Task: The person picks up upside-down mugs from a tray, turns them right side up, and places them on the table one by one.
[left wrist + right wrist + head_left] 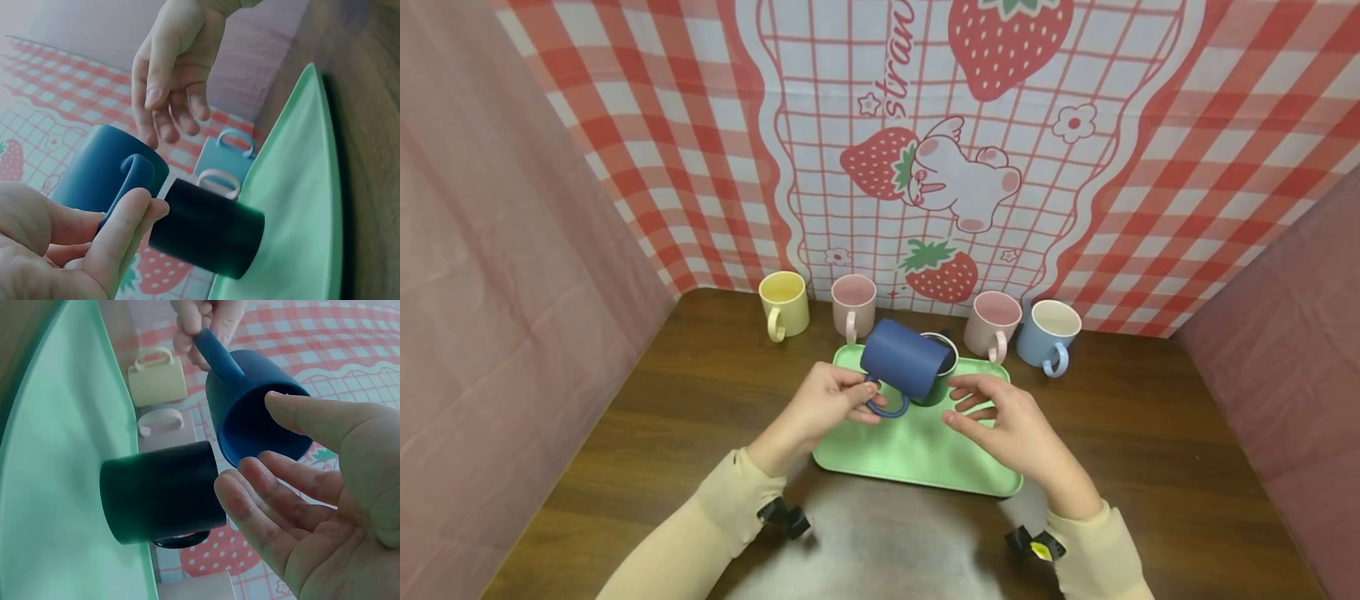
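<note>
My left hand (827, 404) pinches the handle of a dark blue mug (902, 358). The mug is tipped on its side over the green tray (917, 454), its mouth towards my right hand (1011, 425). That right hand is held open just beside the mouth, fingers spread and slightly bent, with nothing in them. A black mug (165, 494) stands upright on the tray near its far edge. In the head view the blue mug partly hides it; the right wrist view shows its handle pointing away from me.
Along the back of the wooden table stand a yellow mug (785, 304), a pink mug (855, 306), a second pink mug (992, 323) and a light blue mug (1048, 335). Behind them hangs a checked strawberry cloth (865, 225). Pink curtains (497, 275) flank the table.
</note>
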Action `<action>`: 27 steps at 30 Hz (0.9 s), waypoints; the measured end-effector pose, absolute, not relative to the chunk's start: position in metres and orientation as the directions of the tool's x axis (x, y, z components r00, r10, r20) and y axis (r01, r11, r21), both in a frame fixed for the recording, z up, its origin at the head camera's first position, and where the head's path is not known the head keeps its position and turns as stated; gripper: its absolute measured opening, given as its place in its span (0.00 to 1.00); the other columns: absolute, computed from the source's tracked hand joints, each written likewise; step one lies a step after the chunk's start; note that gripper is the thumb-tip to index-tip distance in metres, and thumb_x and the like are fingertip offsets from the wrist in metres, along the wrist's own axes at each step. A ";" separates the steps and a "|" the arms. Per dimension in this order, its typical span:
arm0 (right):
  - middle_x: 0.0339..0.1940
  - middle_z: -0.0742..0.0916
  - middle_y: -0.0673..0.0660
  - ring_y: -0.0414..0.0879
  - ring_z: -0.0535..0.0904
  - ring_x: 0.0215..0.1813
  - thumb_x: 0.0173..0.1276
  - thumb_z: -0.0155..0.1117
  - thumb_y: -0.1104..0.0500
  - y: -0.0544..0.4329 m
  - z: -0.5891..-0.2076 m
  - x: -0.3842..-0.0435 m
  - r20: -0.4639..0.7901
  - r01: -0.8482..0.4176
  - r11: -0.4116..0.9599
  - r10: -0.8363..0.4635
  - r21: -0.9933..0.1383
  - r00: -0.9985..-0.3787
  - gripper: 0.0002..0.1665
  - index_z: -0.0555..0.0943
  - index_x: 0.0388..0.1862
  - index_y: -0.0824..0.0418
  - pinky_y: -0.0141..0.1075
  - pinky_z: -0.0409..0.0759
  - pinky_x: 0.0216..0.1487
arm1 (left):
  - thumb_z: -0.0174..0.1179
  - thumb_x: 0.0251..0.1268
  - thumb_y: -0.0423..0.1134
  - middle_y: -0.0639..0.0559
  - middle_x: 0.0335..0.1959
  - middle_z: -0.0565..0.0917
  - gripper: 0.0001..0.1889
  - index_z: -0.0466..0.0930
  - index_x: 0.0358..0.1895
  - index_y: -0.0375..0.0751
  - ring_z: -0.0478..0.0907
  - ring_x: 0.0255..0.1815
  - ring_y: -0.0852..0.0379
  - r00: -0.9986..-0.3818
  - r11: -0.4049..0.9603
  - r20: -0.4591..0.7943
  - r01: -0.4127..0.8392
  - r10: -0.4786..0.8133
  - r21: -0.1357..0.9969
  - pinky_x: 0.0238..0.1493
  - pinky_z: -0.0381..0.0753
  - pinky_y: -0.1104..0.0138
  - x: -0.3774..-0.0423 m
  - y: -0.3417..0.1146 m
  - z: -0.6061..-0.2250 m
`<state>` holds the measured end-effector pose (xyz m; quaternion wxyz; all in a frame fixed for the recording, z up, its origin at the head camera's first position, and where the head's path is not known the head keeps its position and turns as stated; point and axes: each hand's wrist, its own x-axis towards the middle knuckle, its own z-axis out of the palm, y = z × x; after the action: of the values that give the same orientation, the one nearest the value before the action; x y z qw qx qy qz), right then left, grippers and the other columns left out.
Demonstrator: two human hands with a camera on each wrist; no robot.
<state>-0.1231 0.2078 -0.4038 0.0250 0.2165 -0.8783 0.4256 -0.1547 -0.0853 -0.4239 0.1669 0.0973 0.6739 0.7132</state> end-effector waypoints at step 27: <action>0.45 0.91 0.59 0.46 0.90 0.46 0.71 0.81 0.62 0.194 -0.411 -0.119 0.174 -0.333 0.523 -0.330 -0.784 -0.928 0.17 0.84 0.53 0.66 0.39 0.92 0.46 | 0.58 0.80 0.22 0.25 0.38 0.90 0.13 0.80 0.51 0.06 0.92 0.31 0.55 -0.913 -0.216 -0.104 -0.202 0.395 0.955 0.44 0.93 0.56 -0.144 -0.065 -0.434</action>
<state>-0.1189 0.1945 -0.4107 0.0016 0.1899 -0.8727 0.4498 -0.1440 -0.0649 -0.4337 0.1923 0.0809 0.5959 0.7755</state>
